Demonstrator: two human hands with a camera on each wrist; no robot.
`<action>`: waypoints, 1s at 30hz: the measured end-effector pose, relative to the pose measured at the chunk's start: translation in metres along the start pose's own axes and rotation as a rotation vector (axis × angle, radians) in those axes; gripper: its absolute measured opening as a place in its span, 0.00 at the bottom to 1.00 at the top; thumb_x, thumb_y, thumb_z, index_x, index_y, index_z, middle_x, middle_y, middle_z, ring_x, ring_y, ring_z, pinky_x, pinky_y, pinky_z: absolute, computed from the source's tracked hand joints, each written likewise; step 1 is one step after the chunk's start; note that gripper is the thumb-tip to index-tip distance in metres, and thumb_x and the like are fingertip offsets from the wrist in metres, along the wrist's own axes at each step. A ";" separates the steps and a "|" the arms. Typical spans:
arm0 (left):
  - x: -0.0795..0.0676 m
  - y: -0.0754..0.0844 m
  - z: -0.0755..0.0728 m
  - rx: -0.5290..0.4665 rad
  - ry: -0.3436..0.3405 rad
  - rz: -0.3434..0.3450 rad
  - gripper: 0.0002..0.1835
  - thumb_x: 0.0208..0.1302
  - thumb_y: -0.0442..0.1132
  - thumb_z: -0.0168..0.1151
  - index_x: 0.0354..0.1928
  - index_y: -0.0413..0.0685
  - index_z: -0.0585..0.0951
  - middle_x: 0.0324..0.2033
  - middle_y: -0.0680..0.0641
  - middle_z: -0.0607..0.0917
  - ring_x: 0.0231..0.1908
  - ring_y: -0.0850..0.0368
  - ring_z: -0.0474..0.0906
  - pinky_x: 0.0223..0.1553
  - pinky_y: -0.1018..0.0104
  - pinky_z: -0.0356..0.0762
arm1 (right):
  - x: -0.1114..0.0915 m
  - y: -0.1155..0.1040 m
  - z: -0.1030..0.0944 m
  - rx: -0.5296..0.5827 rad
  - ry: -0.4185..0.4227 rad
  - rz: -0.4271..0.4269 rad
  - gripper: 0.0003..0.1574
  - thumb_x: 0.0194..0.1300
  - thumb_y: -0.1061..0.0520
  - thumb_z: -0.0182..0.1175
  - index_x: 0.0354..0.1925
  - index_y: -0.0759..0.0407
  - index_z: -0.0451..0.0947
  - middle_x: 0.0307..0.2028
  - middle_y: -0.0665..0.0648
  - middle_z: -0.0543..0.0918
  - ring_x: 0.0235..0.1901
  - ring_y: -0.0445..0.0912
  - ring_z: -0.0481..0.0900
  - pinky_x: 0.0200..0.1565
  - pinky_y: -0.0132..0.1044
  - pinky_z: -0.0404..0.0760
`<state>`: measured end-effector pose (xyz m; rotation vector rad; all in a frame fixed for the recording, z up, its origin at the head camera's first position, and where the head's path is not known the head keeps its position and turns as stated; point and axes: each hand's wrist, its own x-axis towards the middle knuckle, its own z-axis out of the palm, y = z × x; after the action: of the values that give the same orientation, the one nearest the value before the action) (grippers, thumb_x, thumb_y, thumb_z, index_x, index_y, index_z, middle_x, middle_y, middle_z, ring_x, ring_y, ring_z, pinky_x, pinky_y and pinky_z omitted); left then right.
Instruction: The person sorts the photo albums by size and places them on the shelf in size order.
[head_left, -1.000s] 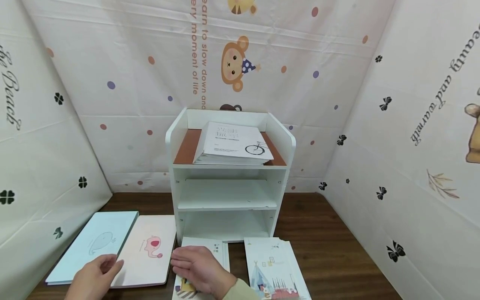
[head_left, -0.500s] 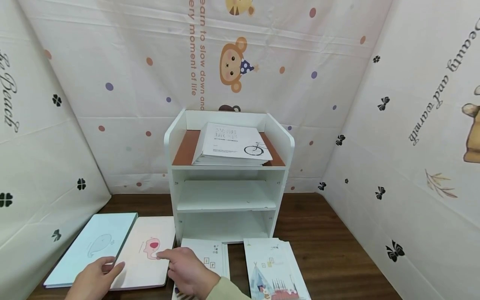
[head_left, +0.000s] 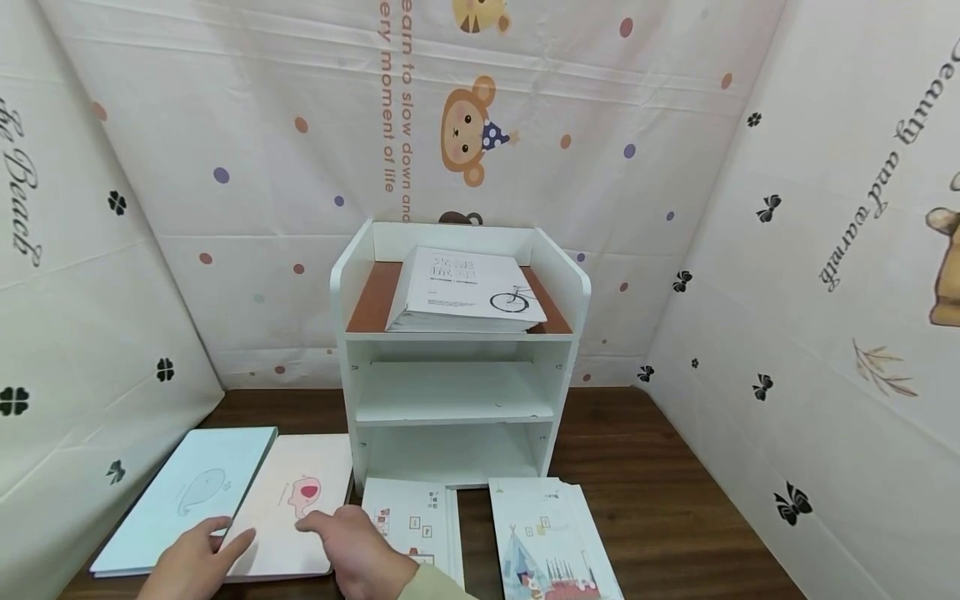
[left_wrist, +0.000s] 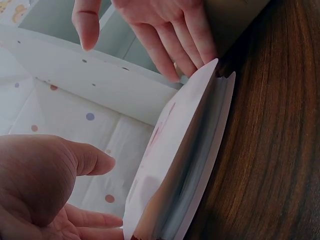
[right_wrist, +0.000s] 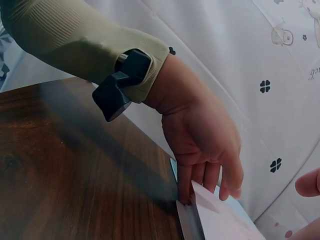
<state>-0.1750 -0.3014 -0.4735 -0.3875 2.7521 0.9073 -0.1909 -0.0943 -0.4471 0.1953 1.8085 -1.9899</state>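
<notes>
White cloth (head_left: pixel 585 100) printed with dots, clovers, bows and cartoon animals walls in your dark wood tabletop (head_left: pixel 622 467) at its left, right and back edges. Nearest you, toward the tabletop's left edge, your left hand (head_left: pixel 186 562) is at the left side of the pink notebook (head_left: pixel 273 546), its fingers extended to that edge and its thumb held apart from them. Your right hand (head_left: pixel 363 552), in a pale green sleeve (head_left: pixel 435 583), is at the notebook's right side; the fingers are straight and touch the edge near the corner, with the thumb apart from them on the cover side. Neither hand is clamped on it. The notebook lies between your hands, its red elephant drawing uppermost. Just beside it, along the tabletop's left edge, is the blue notebook (head_left: pixel 187 483) with a whale on it. To the right, two sets of white illustrated books (head_left: pixel 547 533) lie side by side, well apart from the tabletop's right edge. Behind them, toward the back edge, stands the white shelf (head_left: pixel 453 404), with a stack of books (head_left: pixel 468 287) on its brown top, a bicycle drawn on the uppermost.
</notes>
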 end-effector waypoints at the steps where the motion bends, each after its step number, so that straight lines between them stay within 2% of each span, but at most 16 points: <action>1: 0.000 0.000 0.001 -0.002 -0.001 0.001 0.59 0.50 0.75 0.53 0.55 0.18 0.64 0.44 0.22 0.76 0.36 0.43 0.78 0.39 0.44 0.79 | 0.000 0.000 0.001 -0.007 0.006 -0.001 0.47 0.51 0.57 0.65 0.59 0.82 0.54 0.59 0.79 0.58 0.63 0.68 0.52 0.64 0.68 0.45; 6: 0.001 -0.002 0.003 -0.017 -0.004 -0.013 0.59 0.48 0.76 0.54 0.55 0.18 0.64 0.47 0.21 0.74 0.37 0.41 0.77 0.38 0.44 0.79 | -0.002 0.000 0.003 -0.022 0.025 -0.047 0.42 0.50 0.58 0.63 0.55 0.83 0.59 0.56 0.75 0.63 0.59 0.65 0.58 0.63 0.68 0.50; 13: 0.001 -0.007 0.002 -0.047 -0.020 -0.020 0.61 0.47 0.77 0.53 0.57 0.18 0.62 0.50 0.19 0.71 0.39 0.37 0.77 0.37 0.46 0.80 | 0.001 0.000 0.008 0.049 0.050 -0.101 0.33 0.49 0.61 0.61 0.49 0.80 0.64 0.48 0.67 0.66 0.52 0.59 0.61 0.63 0.64 0.56; 17: 0.002 -0.006 0.001 -0.050 -0.007 -0.012 0.60 0.49 0.76 0.53 0.58 0.19 0.62 0.49 0.21 0.73 0.42 0.33 0.77 0.38 0.46 0.79 | 0.002 0.002 0.009 0.068 0.046 -0.107 0.29 0.49 0.61 0.60 0.46 0.79 0.64 0.49 0.68 0.65 0.54 0.61 0.60 0.63 0.65 0.53; 24: 0.009 -0.013 0.003 -0.083 0.015 -0.036 0.60 0.47 0.77 0.54 0.58 0.21 0.63 0.48 0.23 0.75 0.41 0.36 0.78 0.36 0.48 0.80 | 0.003 0.004 0.009 0.092 0.042 -0.127 0.26 0.50 0.61 0.59 0.43 0.78 0.63 0.49 0.70 0.62 0.56 0.64 0.57 0.63 0.67 0.49; 30: 0.004 -0.008 0.003 -0.074 0.025 -0.022 0.58 0.50 0.75 0.54 0.57 0.20 0.64 0.48 0.22 0.75 0.41 0.35 0.78 0.38 0.46 0.80 | 0.003 0.001 0.009 0.106 0.054 -0.102 0.24 0.50 0.61 0.60 0.41 0.75 0.65 0.50 0.68 0.65 0.58 0.65 0.58 0.64 0.67 0.49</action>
<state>-0.1758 -0.3063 -0.4814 -0.4440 2.7370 1.0073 -0.1914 -0.1042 -0.4477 0.1942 1.7795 -2.1730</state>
